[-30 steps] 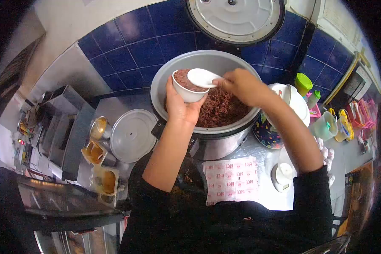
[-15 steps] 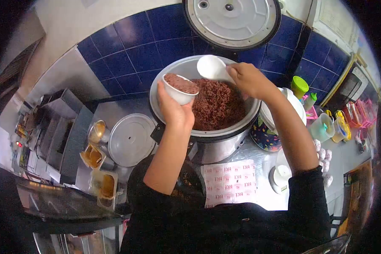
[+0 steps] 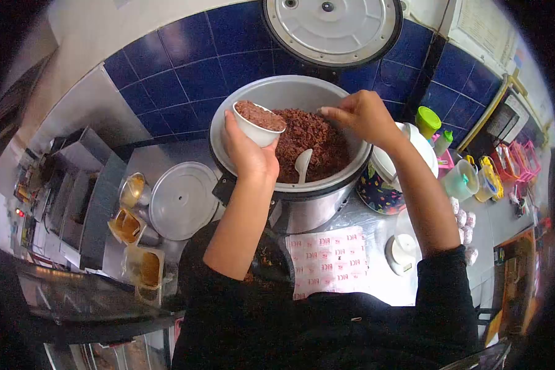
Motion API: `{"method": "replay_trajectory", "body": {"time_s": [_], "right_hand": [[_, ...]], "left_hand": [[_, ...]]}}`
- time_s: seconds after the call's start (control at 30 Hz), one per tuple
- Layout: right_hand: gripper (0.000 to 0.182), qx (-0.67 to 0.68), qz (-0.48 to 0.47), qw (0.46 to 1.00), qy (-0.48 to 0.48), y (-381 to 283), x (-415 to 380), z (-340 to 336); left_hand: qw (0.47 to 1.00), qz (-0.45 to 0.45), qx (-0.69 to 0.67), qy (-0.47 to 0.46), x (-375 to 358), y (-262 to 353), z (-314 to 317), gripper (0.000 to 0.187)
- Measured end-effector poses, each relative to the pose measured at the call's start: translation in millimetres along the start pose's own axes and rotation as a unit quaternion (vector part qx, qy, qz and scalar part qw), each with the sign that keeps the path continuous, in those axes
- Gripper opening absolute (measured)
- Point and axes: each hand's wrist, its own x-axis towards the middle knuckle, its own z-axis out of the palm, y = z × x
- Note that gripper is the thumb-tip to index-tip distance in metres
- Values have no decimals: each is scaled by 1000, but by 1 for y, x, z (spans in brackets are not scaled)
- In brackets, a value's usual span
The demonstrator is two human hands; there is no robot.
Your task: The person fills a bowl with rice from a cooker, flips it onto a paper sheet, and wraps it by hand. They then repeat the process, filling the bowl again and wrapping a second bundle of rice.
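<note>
A white bowl (image 3: 256, 133) heaped with reddish-brown rice rests in my left hand (image 3: 251, 151), tilted a little over the left part of a large round cooker (image 3: 231, 111). Loose dark red rice (image 3: 308, 132) lies in the cooker. My right hand (image 3: 362, 118) is above the right side of the rice, its thumb and fingertips pressed together; whether something small is between them I cannot make out. A white spoon (image 3: 303, 163) stands in the rice near the cooker's front rim, away from both hands.
The cooker's open lid (image 3: 333, 28) is at the back. Printed paper sheets (image 3: 327, 262) and a small scale (image 3: 402, 251) lie in front. At left are a round metal lid (image 3: 182, 200) and food containers (image 3: 145, 268); a white-lidded pot (image 3: 382, 188) and wrapped portions (image 3: 467, 227) are at right.
My right hand has let go of the white spoon, which now sits in the rice near the front rim. The bowl stays in my left hand. The whole view has shifted slightly.
</note>
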Motion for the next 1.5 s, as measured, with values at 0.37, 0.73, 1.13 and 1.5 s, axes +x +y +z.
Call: {"method": "replay_trajectory", "body": {"time_s": [0.37,0.73,1.13,1.5], "right_hand": [[38,-124,-248,926,256,4,-7,11],[50,-73,-423,840,331,-108,-163,-15],[52,-49,-311,864,394,-104,-223,-31],[42,71,-271,886,369,-61,-259,-51]], "left_hand": [[1000,-1,-6,-8,3,-1,-4,57],[999,-24,-10,-18,1,2,3,56],[993,-39,-114,-19,6,12,2,57],[992,-32,-95,-75,-127,40,22,42]]}}
